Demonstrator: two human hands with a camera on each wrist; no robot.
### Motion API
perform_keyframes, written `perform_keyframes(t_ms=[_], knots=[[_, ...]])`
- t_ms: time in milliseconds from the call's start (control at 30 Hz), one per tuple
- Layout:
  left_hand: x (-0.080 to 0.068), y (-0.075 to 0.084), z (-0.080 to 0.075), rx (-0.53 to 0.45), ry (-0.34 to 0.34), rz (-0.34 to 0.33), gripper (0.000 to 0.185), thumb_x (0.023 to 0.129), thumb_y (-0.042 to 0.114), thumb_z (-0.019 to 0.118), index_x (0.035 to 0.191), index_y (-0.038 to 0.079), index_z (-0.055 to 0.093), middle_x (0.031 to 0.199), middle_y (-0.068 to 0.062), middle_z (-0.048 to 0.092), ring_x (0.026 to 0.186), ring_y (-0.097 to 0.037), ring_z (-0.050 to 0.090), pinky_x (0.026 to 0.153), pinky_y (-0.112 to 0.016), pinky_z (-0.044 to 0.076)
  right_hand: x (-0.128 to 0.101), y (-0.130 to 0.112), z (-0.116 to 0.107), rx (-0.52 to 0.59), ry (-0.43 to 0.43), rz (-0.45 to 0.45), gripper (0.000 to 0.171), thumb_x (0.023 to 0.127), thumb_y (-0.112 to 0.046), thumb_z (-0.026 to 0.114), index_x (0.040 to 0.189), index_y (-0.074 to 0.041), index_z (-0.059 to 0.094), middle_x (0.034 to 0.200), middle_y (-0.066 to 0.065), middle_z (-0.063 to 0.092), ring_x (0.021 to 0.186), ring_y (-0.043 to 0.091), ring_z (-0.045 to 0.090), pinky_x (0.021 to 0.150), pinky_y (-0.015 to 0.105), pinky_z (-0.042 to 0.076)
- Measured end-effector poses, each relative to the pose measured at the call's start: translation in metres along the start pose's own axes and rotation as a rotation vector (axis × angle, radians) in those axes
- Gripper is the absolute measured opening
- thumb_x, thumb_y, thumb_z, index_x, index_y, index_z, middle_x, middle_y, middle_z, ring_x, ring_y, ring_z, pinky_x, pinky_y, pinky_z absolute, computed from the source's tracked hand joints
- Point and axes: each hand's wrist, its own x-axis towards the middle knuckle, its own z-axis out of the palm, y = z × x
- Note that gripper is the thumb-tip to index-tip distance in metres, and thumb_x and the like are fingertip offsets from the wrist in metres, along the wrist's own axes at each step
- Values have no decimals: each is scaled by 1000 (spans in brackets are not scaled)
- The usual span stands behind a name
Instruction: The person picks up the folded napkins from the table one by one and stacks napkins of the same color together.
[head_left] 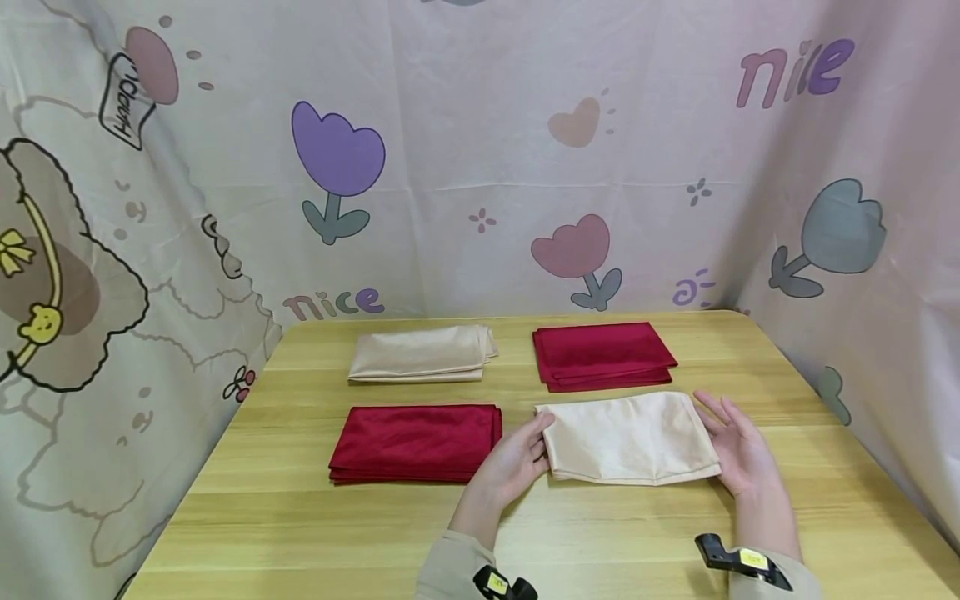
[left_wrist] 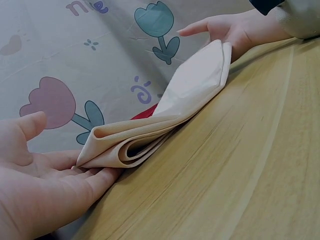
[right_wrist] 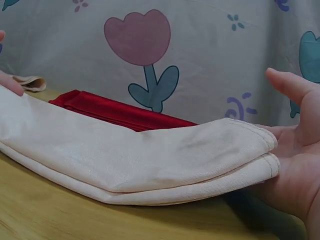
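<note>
A folded cream cloth (head_left: 630, 437) lies at the front right of the table, its two ends slightly raised. My left hand (head_left: 513, 462) is at its left end; in the left wrist view the fingers (left_wrist: 95, 182) reach under the layered edge, while the thumb stands up off the cloth. At the other end is my right hand (head_left: 742, 450), palm turned up. The right wrist view has its fingers partly hidden beneath the cloth and its thumb (right_wrist: 290, 85) raised clear. Neither hand's thumb presses on the fabric.
A folded dark red cloth (head_left: 416, 443) lies just left of my left hand. Farther back are another folded cream cloth (head_left: 420, 353) and a second red one (head_left: 603, 354). The wooden table (head_left: 300, 533) meets a printed curtain (head_left: 465, 167) behind and at the sides.
</note>
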Motion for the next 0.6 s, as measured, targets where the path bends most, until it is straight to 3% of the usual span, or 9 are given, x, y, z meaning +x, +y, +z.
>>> perform_keyframes(t_ms=[133,233,433,600], knots=[[1,-1,0,-8,-2,2,61,112,28,38,161,-4,22,172,-22,14,160,-38,16,128,-52,23,3,4,3,-386,161,-14,42,112,-39,23,130,-42,62,123,-26,67,114,-3,63,93,25,54],[1,-2,0,-11,-4,2,61,112,28,37,161,-5,22,172,-22,15,159,-37,17,128,-52,23,6,8,5,-593,285,-56,34,113,-36,30,135,-46,53,121,-35,62,111,-11,59,90,17,51],[2,-3,-1,-10,2,2,60,112,28,37,161,-4,24,172,-21,17,159,-36,19,128,-51,25,9,14,15,-705,398,-107,42,112,-32,40,153,-36,44,121,-34,62,110,-12,57,88,15,50],[2,-3,-1,-14,7,4,59,112,27,38,161,-4,25,171,-21,19,158,-35,22,127,-51,26,10,15,16,-721,387,-145,51,112,-31,39,163,-29,31,123,-37,59,112,-13,56,90,12,47]])
